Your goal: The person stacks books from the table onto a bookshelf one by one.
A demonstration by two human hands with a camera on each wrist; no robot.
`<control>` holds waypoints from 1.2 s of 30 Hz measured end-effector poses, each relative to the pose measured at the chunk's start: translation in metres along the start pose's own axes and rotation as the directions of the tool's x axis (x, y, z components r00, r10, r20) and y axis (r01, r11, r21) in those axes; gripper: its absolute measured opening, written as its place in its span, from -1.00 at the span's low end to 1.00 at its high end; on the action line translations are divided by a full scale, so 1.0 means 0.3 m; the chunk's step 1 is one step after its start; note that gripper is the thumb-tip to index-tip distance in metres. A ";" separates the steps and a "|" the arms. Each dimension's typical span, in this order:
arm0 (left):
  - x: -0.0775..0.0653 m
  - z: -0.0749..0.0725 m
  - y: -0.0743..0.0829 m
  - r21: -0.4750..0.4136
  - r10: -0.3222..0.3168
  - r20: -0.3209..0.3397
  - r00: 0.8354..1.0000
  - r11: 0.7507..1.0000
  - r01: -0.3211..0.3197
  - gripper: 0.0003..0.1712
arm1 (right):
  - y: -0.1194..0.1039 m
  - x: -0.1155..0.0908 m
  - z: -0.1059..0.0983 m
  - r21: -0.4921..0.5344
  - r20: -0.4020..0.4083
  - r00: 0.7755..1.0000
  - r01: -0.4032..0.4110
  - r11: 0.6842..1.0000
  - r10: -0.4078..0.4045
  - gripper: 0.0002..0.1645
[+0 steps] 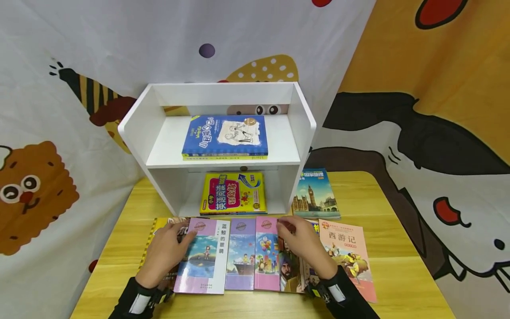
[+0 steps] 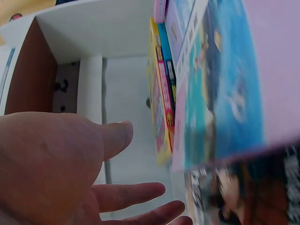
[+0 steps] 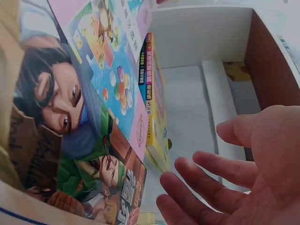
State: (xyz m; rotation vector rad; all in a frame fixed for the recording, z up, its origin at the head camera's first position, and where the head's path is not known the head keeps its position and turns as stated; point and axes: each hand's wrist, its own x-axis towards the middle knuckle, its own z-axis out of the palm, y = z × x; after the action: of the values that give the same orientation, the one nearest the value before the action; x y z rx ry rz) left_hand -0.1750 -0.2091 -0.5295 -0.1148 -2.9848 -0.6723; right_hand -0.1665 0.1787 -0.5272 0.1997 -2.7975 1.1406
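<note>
Lilac book (image 1: 202, 266), white-striped and sea-pictured, lies just beside the left hand (image 1: 169, 248), whose fingers are loose, grasping nothing; the right hand (image 1: 304, 243), likewise relaxed, is near a pink book (image 1: 267, 257) with bright balloons; both books lie flat on the yellow table (image 1: 398, 270) before a white shelf (image 1: 163, 148).

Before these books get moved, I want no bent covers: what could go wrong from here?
The whale book lies partly over the brown book near the left hand, so sliding one might drag the other. Likewise, the pink balloon book overlaps the bearded-man book near the right hand; a hasty lift could bend a corner. The blue book on the upper shelf lies close to its front edge, so a knock might bring it down.
</note>
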 end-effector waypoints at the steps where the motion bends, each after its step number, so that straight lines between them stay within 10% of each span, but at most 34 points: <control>1: -0.004 -0.005 -0.013 0.006 -0.009 -0.003 1.000 1.000 0.009 -0.25 | 0.003 -0.007 -0.002 -0.001 0.010 1.000 -0.002 1.000 0.002 -0.65; 15: -0.059 -0.030 -0.155 0.046 -0.110 0.056 0.992 0.993 0.108 -0.18 | 0.010 -0.053 0.017 0.055 0.152 0.988 -0.027 0.998 0.018 -0.58; 27: -0.056 -0.009 -0.168 0.035 -0.136 0.128 0.982 0.991 0.133 -0.01 | -0.015 -0.047 0.020 0.078 0.182 0.983 0.015 0.997 -0.029 -0.58; 36: -0.034 -0.016 -0.136 -0.105 -0.144 0.194 0.970 0.980 0.166 -0.23 | -0.030 -0.033 0.030 0.062 0.154 0.984 0.085 0.994 -0.094 -0.69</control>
State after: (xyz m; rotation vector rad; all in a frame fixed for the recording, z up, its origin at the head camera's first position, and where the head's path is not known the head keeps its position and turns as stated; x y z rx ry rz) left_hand -0.1683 -0.2485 -0.5436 0.0532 -3.1542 -0.9077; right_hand -0.1558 0.1668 -0.5287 0.4338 -2.8582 1.2320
